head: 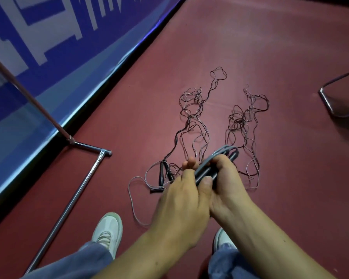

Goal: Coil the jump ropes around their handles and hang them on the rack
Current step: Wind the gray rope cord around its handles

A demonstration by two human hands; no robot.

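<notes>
Left hand (pixel 181 198) and right hand (pixel 227 184) clasp one grey-handled jump rope (pixel 220 158), seemingly mid-coil, while thin dark ropes (pixel 191 111) lie tangled, uncoiled, on the maroon floor (pixel 270 57) beside the chrome tube rack (pixel 85 178).

Bare dark red floor (pixel 270 47) lies open across the upper right and the lower right of the frame. A left tangle of thin dark cord (pixel 191 113) and a right tangle of thin dark cord (pixel 242 117) sprawl over the centre, with a strip of floor between them. Black handles (pixel 161 174) lie at lower centre-left. A chrome tube rack base (pixel 74 198) crosses the lower left, near the blue-and-white banner wall (pixel 48 47). A dark bent metal frame (pixel 326 102) juts in at the right edge.
</notes>
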